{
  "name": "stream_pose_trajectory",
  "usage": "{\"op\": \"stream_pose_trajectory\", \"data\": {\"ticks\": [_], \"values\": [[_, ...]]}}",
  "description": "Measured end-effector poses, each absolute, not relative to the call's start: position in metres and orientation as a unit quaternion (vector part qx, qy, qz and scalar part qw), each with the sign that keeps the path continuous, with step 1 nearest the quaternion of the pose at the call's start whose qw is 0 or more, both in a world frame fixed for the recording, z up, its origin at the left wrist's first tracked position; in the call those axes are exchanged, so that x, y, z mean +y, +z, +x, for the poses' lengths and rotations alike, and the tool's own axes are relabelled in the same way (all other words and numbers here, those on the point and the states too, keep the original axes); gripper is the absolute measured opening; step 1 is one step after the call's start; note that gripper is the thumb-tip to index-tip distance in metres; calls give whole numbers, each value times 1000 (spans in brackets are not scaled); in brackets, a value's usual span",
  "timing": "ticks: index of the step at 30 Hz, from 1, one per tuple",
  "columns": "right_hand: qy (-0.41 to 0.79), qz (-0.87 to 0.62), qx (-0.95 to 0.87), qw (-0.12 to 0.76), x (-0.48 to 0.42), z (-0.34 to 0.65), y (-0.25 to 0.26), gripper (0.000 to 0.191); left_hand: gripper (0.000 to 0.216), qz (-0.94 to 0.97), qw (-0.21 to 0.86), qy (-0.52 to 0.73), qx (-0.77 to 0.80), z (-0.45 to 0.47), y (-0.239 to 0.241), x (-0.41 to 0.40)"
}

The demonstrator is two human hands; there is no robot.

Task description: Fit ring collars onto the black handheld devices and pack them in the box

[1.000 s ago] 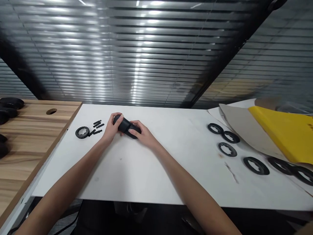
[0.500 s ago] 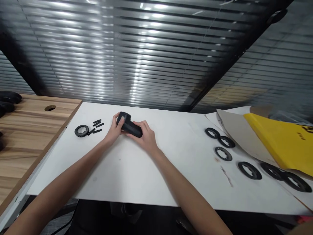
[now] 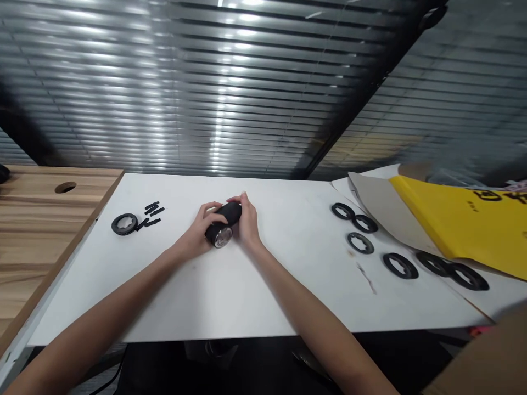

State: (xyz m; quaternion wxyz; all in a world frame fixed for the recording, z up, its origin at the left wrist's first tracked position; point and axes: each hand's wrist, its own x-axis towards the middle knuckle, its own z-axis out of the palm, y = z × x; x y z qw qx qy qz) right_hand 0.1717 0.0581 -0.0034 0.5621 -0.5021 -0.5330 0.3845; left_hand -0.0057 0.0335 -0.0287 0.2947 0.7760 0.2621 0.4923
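Over the white table (image 3: 164, 307), my left hand (image 3: 201, 230) wraps round a black handheld device (image 3: 224, 216) from its left side. A round silvery, ribbed face shows at the device's lower end, turned towards me. My right hand (image 3: 248, 222) cups the rounded upper end from the right, with one fingertip pointing up; part of its grip is hidden. To the left lie a black ring (image 3: 124, 224) with a notched inner edge and several small black strips (image 3: 152, 209).
More black rings (image 3: 360, 243) lie along the right side, beside grey-brown paper (image 3: 382, 214) and a yellow package (image 3: 461, 219). A wooden board (image 3: 49, 219) borders the table at left. Blinds (image 3: 206, 109) stand behind; a brown shape (image 3: 489, 356) fills the lower right corner.
The device has been turned in my hands, so its round silvery face now shows towards me. My right hand has shifted to its rounded end. The view has swung slightly right.
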Motion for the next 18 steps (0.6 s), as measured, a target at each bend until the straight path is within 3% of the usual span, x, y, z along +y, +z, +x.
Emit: {"op": "stream_pose_trajectory", "data": {"ticks": [2, 6, 9, 14, 18], "values": [[401, -519, -451, 605, 53, 165, 1, 77, 35, 825, 246, 452, 234, 0, -37, 26], [423, -500, -391, 646, 43, 159, 10, 69, 73, 851, 181, 434, 232, 8, -38, 13], [413, -473, -402, 666, 42, 162, 14, 61, 86, 862, 150, 424, 233, 9, -33, 10], [410, -489, -364, 679, 50, 169, 12, 63, 86, 856, 165, 414, 263, 2, -30, 9], [430, -498, -332, 676, 58, 173, 6, 64, 69, 841, 206, 411, 286, 1, -27, 11]]}}
